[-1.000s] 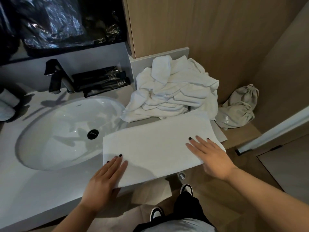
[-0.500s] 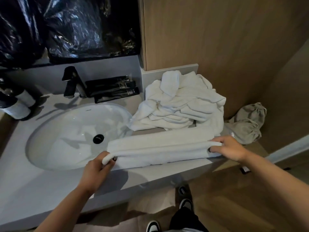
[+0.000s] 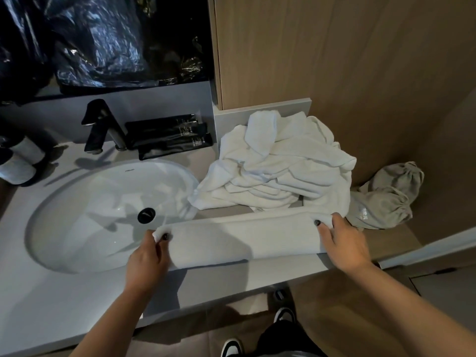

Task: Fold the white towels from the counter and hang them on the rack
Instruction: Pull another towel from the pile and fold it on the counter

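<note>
A folded white towel (image 3: pixel 244 240) lay as a long band on the grey counter (image 3: pixel 77 305), its left end over the rim of the white sink (image 3: pixel 77 215). The left hand (image 3: pixel 146 261) pinched the left end of the towel and the right hand (image 3: pixel 342 246) pinched its right end. Behind the band was a heap of white towels (image 3: pixel 278 163), with a grey cloth bag (image 3: pixel 386 199) to its right and a black faucet (image 3: pixel 103 127) beside black tubes (image 3: pixel 167 137) behind the sink.

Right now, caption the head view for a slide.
Both hands, left hand and right hand, pinch a folded towel on the counter before unfolded towels.
</note>
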{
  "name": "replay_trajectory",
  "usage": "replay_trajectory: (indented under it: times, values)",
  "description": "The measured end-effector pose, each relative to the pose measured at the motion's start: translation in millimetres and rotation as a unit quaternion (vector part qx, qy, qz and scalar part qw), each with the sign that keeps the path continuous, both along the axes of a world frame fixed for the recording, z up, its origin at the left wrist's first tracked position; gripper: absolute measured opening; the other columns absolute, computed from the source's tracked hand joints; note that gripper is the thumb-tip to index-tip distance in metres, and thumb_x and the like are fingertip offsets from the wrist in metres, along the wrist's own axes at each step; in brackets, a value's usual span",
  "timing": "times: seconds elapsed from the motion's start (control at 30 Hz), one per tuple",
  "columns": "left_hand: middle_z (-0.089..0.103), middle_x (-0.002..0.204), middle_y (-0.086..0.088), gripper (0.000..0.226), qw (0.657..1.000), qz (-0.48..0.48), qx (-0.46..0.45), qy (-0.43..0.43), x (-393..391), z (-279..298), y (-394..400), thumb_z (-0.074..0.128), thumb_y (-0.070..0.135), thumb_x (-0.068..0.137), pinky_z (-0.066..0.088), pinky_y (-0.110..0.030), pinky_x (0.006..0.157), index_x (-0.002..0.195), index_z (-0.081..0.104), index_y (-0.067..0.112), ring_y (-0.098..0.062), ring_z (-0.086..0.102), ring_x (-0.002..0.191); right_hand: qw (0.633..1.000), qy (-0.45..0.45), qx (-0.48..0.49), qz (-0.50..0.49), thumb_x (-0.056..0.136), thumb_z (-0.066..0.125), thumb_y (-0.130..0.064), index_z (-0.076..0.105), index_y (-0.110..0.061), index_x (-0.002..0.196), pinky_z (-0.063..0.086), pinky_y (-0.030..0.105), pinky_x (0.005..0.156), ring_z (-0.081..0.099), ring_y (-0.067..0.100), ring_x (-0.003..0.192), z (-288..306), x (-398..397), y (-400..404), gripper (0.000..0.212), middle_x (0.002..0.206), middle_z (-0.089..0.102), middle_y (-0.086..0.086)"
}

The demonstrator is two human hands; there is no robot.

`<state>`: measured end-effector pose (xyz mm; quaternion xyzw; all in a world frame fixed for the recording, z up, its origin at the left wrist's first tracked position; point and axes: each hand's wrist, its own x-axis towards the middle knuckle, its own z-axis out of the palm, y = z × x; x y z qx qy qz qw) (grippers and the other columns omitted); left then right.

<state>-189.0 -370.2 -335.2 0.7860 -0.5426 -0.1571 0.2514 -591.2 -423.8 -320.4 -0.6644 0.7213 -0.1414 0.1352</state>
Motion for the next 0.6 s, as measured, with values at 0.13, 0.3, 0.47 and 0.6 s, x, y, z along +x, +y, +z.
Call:
replay_trajectory:
  times: [0.13,0.3,0.47,0.6]
  values:
    - [0.065,0.078,-0.028,0.017,0.999,0.004,0.041,-0.029,-1,4,-13,0.049,0.019,0.100,0.040,-0.040,0.058,0.106,0.049,0.003,-0.048,0.062,0.072,0.998,0.049,-0.042,0.003,0.094,0.058,-0.025,0.037,-0.017,0.079,0.024,0.028,0.046,0.045,0.025,0.046,-2,6,-4,0.027,0.055,0.042,-0.002]
    - [0.064,0.084,-0.030,0.019,0.993,-0.010,0.110,-0.047,3,15,-28,0.044,0.022,0.102,0.040,-0.040,0.064,0.108,0.048,0.005,-0.046,0.059,0.076,0.997,0.069,-0.032,-0.015,0.093,0.058,-0.023,0.041,-0.012,0.079,0.020,0.027,0.047,0.051,0.031,0.045,-1,11,-9,0.024,0.050,0.036,-0.004]
    - [0.055,0.069,-0.009,0.016,0.992,-0.027,0.119,-0.022,10,19,-27,0.043,0.026,0.102,0.044,-0.041,0.063,0.101,0.046,0.010,-0.031,0.049,0.064,0.996,0.085,-0.005,-0.012,0.097,0.052,-0.028,0.038,-0.013,0.082,0.021,0.029,0.049,0.038,0.024,0.048,7,12,-16,0.024,0.051,0.037,-0.004]
    - [0.055,0.063,-0.003,0.011,0.997,-0.034,0.072,0.015,22,21,-5,0.047,0.024,0.101,0.040,-0.038,0.055,0.101,0.050,0.013,-0.028,0.053,0.059,0.997,0.064,-0.035,0.015,0.092,0.060,-0.020,0.035,-0.014,0.072,0.014,0.021,0.045,0.026,0.013,0.035,17,7,-8,0.032,0.043,0.027,-0.013]
